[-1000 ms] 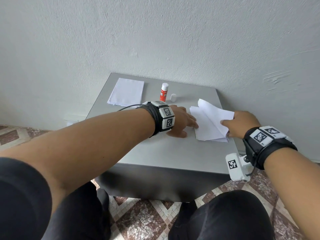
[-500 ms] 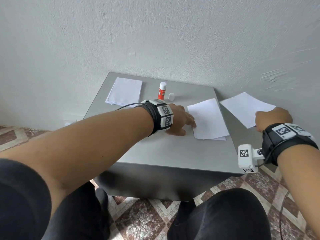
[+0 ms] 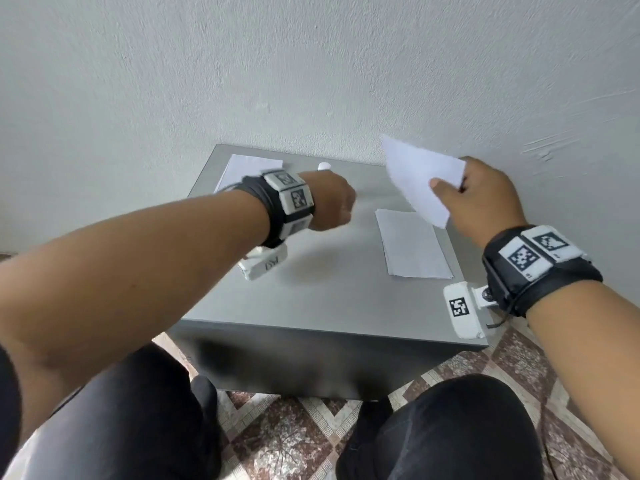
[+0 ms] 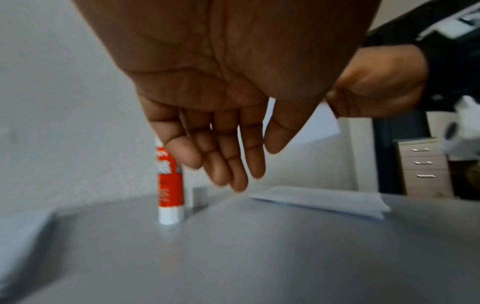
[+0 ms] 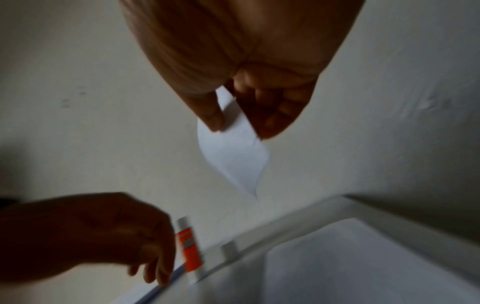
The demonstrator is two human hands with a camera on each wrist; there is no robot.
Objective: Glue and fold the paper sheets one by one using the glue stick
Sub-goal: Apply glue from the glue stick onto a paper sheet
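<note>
Behind everything stands a rough pale wall (image 3: 311,64), and against it sits a grey worktop (image 3: 311,289). On the worktop lie a stack of paper sheets (image 3: 412,251) at the right and another white pile (image 3: 242,168) at the far left. The right hand (image 3: 481,199) pinches one loose sheet (image 3: 419,174) by its edge, up in the air above the stack. The left hand (image 4: 221,123) has straight, loose fingers and holds nothing; it reaches toward the glue stick (image 4: 170,185), which stands upright near the wall with its little cap (image 4: 200,198) just beside it. The sheet bends and flops, so it looks thin and light. The glue stick looks hard and easy to tip, so taking it round the middle seems best.
</note>
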